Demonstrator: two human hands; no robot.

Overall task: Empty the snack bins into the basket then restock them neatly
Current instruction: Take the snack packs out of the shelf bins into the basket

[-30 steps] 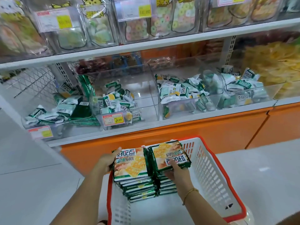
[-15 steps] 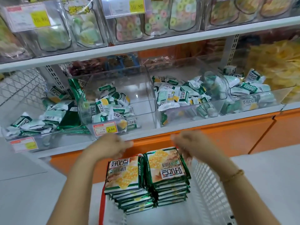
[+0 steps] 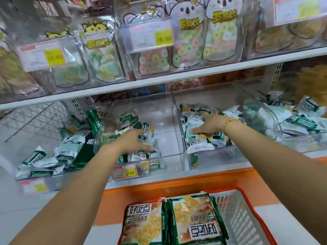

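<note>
Fingers (image 3: 194, 131) of the right hand (image 3: 208, 124) lie straight and spread, pressing on small white-and-green foil snack packets (image 3: 200, 147) in the right clear plastic bin (image 3: 219, 156). Left hand (image 3: 134, 140) splayed over packets in the neighbouring clear bin (image 3: 166, 131); blurred, no grip visible.

Risk: loose, slippery packets scooped two-handed could slide over the low bin fronts and miss the white red-rimmed basket (image 3: 247, 213) below, part-filled with stacked large green packs (image 3: 194, 221).

Basket's near end cut off; price labels (image 3: 123, 172) mostly illegible.

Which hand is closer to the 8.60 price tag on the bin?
Left. The left hand is among the packets in the bin just behind the 8.60 price tag; the right hand lies on packets in the neighbouring bin, off to the tag's right.
</note>
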